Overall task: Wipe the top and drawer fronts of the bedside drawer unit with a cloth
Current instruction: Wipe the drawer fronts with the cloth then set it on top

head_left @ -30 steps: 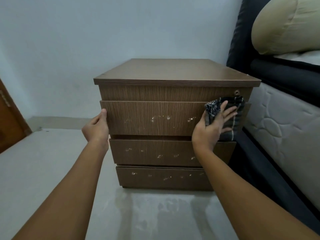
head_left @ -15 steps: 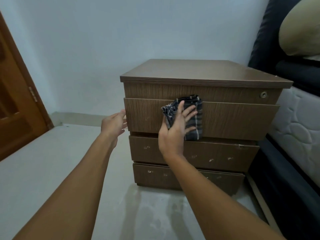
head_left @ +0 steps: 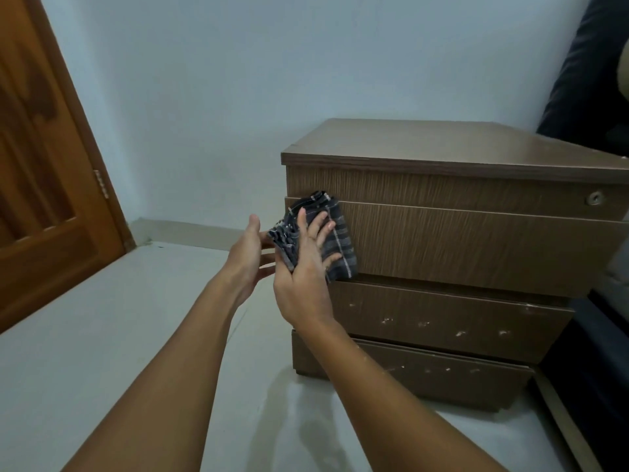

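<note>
The brown wooden bedside drawer unit [head_left: 469, 247] stands on the floor at the right, with three drawer fronts and a flat top. My right hand [head_left: 306, 267] presses a dark striped cloth [head_left: 335, 238] flat against the left end of the top drawer front. My left hand [head_left: 248, 257] is beside the unit's left edge, fingers apart, close to the cloth's bunched end. The top drawer front looks free of spots. White specks show on the middle drawer front [head_left: 442, 318] and the bottom drawer front [head_left: 442, 369].
A wooden door [head_left: 44, 185] fills the left edge. A dark bed frame [head_left: 585, 83] and mattress stand right of the unit. A keyhole [head_left: 595, 198] sits at the unit's upper right. Pale floor [head_left: 119, 335] lies in front, with a wet-looking patch near the unit's base.
My right hand has slid the cloth leftward along the top drawer front, from its right end to its left end. The white specks there are gone. My left hand left the unit's side.
</note>
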Demonstrator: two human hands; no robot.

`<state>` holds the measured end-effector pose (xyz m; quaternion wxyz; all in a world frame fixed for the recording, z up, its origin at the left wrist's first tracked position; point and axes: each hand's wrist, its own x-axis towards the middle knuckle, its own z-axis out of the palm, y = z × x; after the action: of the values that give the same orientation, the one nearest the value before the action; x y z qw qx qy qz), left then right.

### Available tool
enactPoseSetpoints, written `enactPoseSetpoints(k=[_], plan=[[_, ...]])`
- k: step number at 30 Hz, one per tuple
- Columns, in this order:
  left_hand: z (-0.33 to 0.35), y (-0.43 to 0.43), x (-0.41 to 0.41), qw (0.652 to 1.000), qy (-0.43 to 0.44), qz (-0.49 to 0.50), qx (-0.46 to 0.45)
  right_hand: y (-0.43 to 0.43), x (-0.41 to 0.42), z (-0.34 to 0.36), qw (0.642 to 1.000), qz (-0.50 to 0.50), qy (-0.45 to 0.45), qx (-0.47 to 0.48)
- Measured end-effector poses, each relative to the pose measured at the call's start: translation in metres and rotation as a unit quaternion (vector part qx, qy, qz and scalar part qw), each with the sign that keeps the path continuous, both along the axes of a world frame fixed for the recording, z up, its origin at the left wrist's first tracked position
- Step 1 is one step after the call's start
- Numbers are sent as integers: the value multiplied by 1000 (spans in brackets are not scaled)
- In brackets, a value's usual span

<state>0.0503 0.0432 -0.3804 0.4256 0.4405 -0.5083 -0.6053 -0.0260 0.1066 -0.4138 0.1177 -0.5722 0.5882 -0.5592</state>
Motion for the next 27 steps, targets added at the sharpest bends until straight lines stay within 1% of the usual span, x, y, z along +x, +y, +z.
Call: enactPoseSetpoints(k=[4, 7, 10, 13, 15, 16, 18, 20, 23, 25, 27], plan=[[-10, -8, 9, 994, 95, -30, 35, -7, 14, 4, 997, 70, -24, 3], [-11, -3, 7, 985, 162, -49, 18, -9, 19, 9, 991, 126, -54, 7], [-10, 0, 8, 982, 180, -51, -3, -9, 21, 11, 987, 149, -56, 10], [-15, -6, 11, 981, 189, -45, 16, -14, 19, 11, 984, 164, -74, 15], [-21, -8, 14, 985, 165, -32, 39, -16, 17, 10, 977, 179, -101, 49], [-24, -9, 17, 988, 138, -26, 55, -16, 13, 11, 973, 181, -126, 72], [-31, -10, 19, 993, 81, -2, 87, -15, 1, 15, 955, 181, -211, 106], [-38, -6, 18, 995, 15, 32, 93, -12, -13, 18, 941, 158, -274, 120], [-46, 4, 14, 993, -24, 40, 107, 4, -27, 20, 936, 104, -301, 151], [-49, 8, 9, 992, -64, 39, 100, 21, -35, 21, 931, 104, -306, 172], [-50, 12, 2, 991, -94, 46, 87, 38, -47, 28, 917, 113, -329, 197]])
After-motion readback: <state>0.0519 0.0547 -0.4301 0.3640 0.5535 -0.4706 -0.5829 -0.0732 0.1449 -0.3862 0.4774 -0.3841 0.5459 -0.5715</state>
